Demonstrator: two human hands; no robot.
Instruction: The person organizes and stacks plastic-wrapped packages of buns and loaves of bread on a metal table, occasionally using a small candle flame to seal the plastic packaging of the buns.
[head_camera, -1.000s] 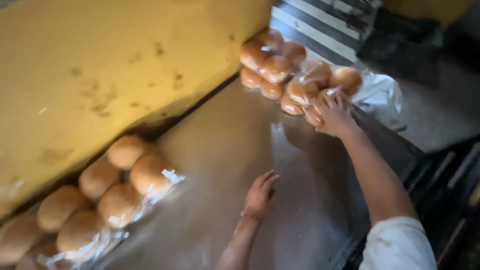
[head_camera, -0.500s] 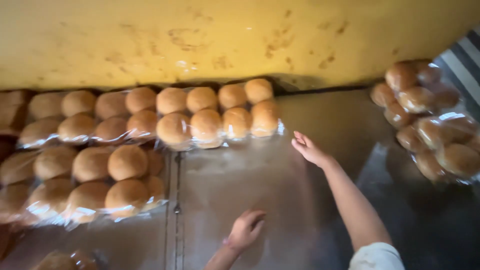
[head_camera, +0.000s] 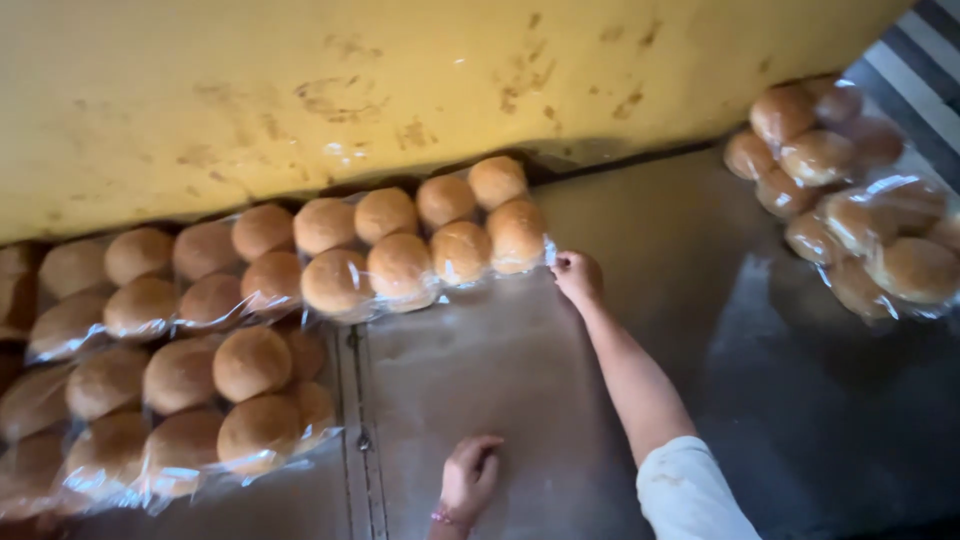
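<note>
Since half a second ago the right hand (head_camera: 578, 274) has reached further forward and closed on the corner of the clear bag of buns (head_camera: 420, 245) lying along the yellow wall (head_camera: 400, 90); before, it hovered open over the metal surface (head_camera: 500, 380) short of that bag. Its fingers (head_camera: 565, 266) are now curled and pinching the plastic edge at the bag's right end. That bag shows eight round brown buns in two rows of four. The left hand (head_camera: 470, 478) has hardly shifted: it rests low in the view on the grey surface, its fingers loosely bent and close together, holding nothing, with a red band at the wrist.

To the left of the pinched bag lie more bagged buns (head_camera: 170, 290) against the wall, about eight visible, their far end cut off by the frame edge. In front of them sits another bag (head_camera: 200, 400) at the near left, with roughly eight buns showing, some hidden in shadow. Well apart, at the far right, a fourth heap of bagged buns (head_camera: 850, 190) rests on the darker part of the surface, about ten buns showing, though whether it is one bag or two cannot be told. A white sleeve (head_camera: 690, 495) covers the right upper arm
</note>
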